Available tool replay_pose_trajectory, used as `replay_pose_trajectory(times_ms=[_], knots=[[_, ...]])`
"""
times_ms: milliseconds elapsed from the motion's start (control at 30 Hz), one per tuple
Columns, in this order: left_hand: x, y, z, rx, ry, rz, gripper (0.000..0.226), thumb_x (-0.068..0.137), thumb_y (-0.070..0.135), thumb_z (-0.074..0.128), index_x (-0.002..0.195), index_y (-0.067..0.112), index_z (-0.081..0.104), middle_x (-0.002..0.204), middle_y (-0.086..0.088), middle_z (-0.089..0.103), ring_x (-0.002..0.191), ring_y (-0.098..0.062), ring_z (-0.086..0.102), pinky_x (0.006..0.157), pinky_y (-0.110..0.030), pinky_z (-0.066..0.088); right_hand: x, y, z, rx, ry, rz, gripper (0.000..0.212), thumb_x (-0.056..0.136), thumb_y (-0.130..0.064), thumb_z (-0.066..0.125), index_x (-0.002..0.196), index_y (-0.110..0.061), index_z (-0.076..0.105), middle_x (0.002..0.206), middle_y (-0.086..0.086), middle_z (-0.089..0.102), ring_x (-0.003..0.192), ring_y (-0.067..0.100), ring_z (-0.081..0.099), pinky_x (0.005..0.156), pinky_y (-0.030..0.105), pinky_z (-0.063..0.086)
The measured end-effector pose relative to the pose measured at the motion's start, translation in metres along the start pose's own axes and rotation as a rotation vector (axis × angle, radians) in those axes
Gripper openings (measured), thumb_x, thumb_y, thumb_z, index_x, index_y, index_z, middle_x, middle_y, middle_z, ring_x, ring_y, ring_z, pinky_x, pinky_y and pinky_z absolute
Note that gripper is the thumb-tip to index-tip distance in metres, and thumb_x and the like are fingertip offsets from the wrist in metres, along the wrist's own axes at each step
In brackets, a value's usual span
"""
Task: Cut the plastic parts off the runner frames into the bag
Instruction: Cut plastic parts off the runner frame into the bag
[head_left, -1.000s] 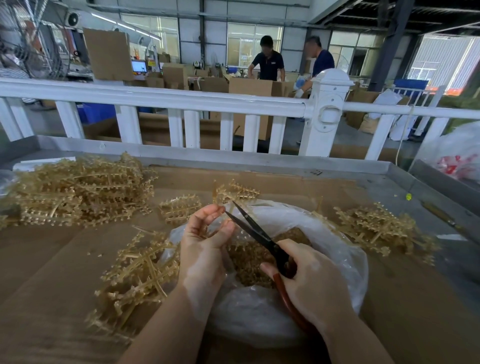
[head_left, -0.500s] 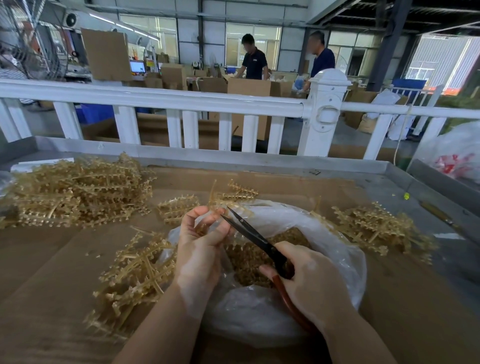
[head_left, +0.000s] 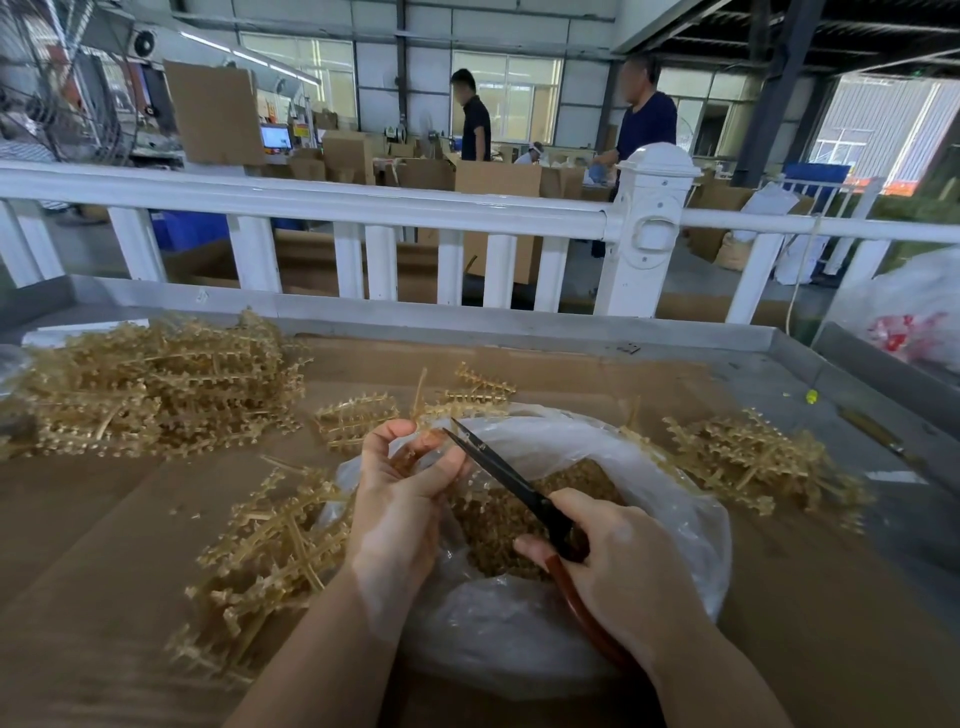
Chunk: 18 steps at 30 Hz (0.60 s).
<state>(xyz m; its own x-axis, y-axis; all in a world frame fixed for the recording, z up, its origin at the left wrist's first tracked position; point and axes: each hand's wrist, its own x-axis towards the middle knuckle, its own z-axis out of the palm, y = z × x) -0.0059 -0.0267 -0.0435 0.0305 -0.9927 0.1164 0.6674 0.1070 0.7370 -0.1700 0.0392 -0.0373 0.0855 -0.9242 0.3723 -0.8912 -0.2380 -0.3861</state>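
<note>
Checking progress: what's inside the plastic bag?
The plastic bag holds a heap of small tan cut parts. The right hand and scissors cover some; its depth is hidden.

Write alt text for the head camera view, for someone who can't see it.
A person's right hand works black scissors against a tan runner frame pinched in the left hand, above a clear plastic bag of cut parts. Piles of frames lie on the cardboard-covered table, behind it a white railing.

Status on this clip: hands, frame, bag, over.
Left hand pinching runner frame over bag. Right hand gripping scissors, blades at frame. Nothing blocking.
</note>
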Motion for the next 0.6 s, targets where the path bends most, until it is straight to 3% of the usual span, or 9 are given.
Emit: replay_pose_trajectory(times_ms=[133, 233, 400, 600], knots=[[-0.0002, 0.0008, -0.0004, -0.011, -0.001, 0.006, 0.043, 0.064, -0.01, 0.061, 0.092, 0.021, 0.049, 0.065, 0.003, 0.064, 0.058, -0.012, 0.066, 0.053, -0.021, 0.054, 0.0002, 0.0002, 0.0011, 0.007, 0.001, -0.003, 0.026, 0.083, -0.058, 0.058, 0.082, -0.033, 0.051, 0.065, -0.013, 0.051, 0.067, 0.009, 0.053, 0.062, 0.025, 0.042], [0.0001, 0.0004, -0.002, -0.002, -0.002, 0.002, 0.043, 0.069, -0.014, 0.059, 0.092, 0.021, 0.049, 0.065, 0.003, 0.064, 0.059, -0.011, 0.066, 0.053, -0.02, 0.054, 0.0002, 0.0003, 0.0017, 0.003, 0.007, -0.012, 0.027, 0.083, -0.058, 0.058, 0.082, -0.032, 0.051, 0.065, -0.014, 0.05, 0.068, 0.011, 0.054, 0.064, 0.029, 0.045], [0.002, -0.0012, -0.0034, 0.003, -0.019, -0.008, 0.042, 0.076, -0.018, 0.054, 0.094, 0.02, 0.049, 0.064, 0.002, 0.067, 0.059, -0.012, 0.067, 0.054, -0.02, 0.054, -0.0012, 0.0007, 0.0016, -0.005, 0.034, -0.026, 0.026, 0.082, -0.058, 0.058, 0.081, -0.034, 0.05, 0.064, -0.015, 0.049, 0.064, 0.008, 0.052, 0.059, 0.023, 0.04], [0.0019, -0.0027, -0.0055, 0.068, -0.056, -0.012, 0.05, 0.063, -0.009, 0.065, 0.101, 0.022, 0.053, 0.074, -0.004, 0.068, 0.066, -0.018, 0.067, 0.06, -0.025, 0.056, -0.0015, 0.0014, 0.0029, 0.0, 0.095, -0.027, 0.033, 0.079, -0.061, 0.054, 0.09, -0.031, 0.061, 0.07, -0.014, 0.057, 0.066, 0.004, 0.054, 0.059, 0.016, 0.04]])
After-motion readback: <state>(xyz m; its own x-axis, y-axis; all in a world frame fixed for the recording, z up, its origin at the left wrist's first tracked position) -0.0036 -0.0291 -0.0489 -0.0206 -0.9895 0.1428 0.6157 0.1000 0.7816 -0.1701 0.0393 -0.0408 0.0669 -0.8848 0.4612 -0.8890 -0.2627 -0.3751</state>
